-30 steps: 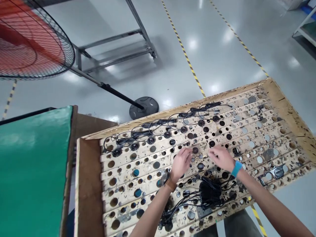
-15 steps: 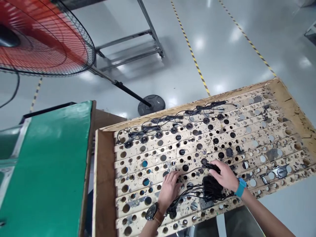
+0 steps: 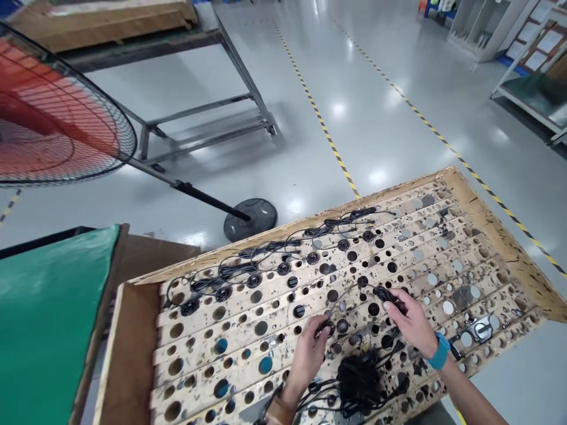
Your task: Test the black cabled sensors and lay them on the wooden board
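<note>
Both hands have shifted away from the heap of loose black cables (image 3: pixel 358 383) since half a second ago, and the folded bundle of thin black cable (image 3: pixel 384 296) has gone with the right hand (image 3: pixel 410 321), farther toward the middle of the shallow pale-wood tray (image 3: pixel 128 348) with its slatted, hole-drilled floor. The view has also tipped up, showing more of the glossy grey floor (image 3: pixel 310 168).

The right grip has its thumb and fingers pressed together around the folded bundle, above the tray. The left hand (image 3: pixel 309 354) pinches a small dark end piece (image 3: pixel 326 326), partly hidden by the fingertips. Between the two hands, a slack single black cord (image 3: pixel 346 289) arches up and over.

The heap lies in the near part of the tray, below and between the hands. Along the far edge runs a slanting row of coiled black cables (image 3: pixel 270 247), with round black discs (image 3: pixel 283 268) on their near side. At the tray's right lies a silver-and-black metal piece (image 3: pixel 482 328).

A bright blue wristband (image 3: pixel 439 351) circles the right wrist; a brown strap (image 3: pixel 279 409) circles the left. Beyond the tray stands a red-bladed fan in a black wire cage (image 3: pixel 57 124).
</note>
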Available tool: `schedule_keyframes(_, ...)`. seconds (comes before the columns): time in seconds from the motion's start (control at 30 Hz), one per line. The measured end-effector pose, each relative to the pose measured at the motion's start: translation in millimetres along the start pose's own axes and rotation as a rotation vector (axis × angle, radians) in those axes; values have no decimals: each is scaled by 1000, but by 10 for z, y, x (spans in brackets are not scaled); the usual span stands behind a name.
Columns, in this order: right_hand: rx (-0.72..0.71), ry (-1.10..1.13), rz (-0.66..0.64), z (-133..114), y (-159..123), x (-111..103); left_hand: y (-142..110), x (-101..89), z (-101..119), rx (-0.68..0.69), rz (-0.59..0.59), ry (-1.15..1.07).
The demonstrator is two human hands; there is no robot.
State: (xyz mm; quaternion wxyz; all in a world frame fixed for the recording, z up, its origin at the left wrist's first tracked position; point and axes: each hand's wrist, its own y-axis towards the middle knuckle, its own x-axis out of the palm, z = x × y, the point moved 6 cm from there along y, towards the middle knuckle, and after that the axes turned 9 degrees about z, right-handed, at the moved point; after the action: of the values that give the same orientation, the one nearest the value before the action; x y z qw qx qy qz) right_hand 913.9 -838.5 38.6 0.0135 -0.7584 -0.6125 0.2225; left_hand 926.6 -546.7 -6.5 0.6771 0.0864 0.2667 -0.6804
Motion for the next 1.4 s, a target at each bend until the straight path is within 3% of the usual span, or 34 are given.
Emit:
schedule_keyframes(0.13, -14, 21, 84, 14, 367, -496, 296, 822, 438, -227, -22, -325)
schedule_keyframes(0.3, -74, -27, 123, -71, 969, -1046, 749, 1751, 848, -437, 114, -623)
schedule_keyframes(0.4, -115, -65, 79, -142, 1338, -1214, 1051, 2155, 967, -525, 260, -789)
schedule_keyframes(0.5, -170, -98, 17, -201, 1643, -1253, 1337, 2415, 1001, -579, 438, -960)
schedule_keyframes(0.63, -236, -151, -63, -218, 1922, -1197, 1594, 2613, 976, -621, 599, -1047)
schedule_keyframes(0.83, -363, -230, -143, -201, 2197, -1031, 1666, 2766, 911, -690, 697, -1069)
schedule_keyframes(1.07, -523, -478, -45, -311, 2669, -834, 1691, 2785, 885, -755, 697, -1057)
schedule_keyframes(1.2, -664, -633, -69, -386, 3004, -723, 1683, 2749, 897, -774, 683, -1048)
schedule_keyframes(1.4, -650, -727, -49, -348, 3232, -670, 1658, 2710, 890, -767, 673, -1038)
